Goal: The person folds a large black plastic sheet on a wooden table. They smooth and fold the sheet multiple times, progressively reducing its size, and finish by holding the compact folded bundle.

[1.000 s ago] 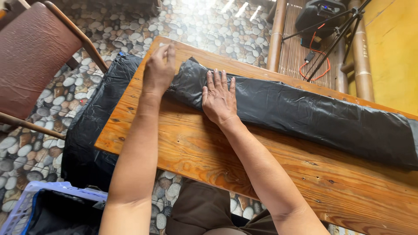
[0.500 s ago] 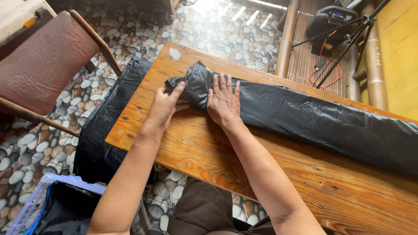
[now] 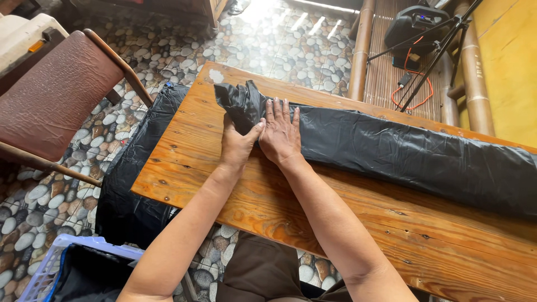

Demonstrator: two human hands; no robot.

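A long black plastic bag [image 3: 403, 154] lies folded lengthwise across a wooden table [image 3: 235, 201]. Its left end [image 3: 240, 103] is bunched and folded back on itself. My right hand [image 3: 281, 133] presses flat on the bag just right of that fold, fingers spread. My left hand [image 3: 238, 142] sits beside it, fingers curled on the folded end of the bag, thumb touching my right hand.
More black plastic [image 3: 134, 184] hangs off the table's left edge down to the pebble floor [image 3: 45, 207]. A brown padded chair [image 3: 53, 100] stands at left. A blue-rimmed basket [image 3: 61, 268] is at bottom left. A tripod and cables [image 3: 425, 61] stand at back right.
My left hand has moved from the table's far left end in to the bag's end, folding it back toward my right hand. The right hand stayed pressed on the bag.
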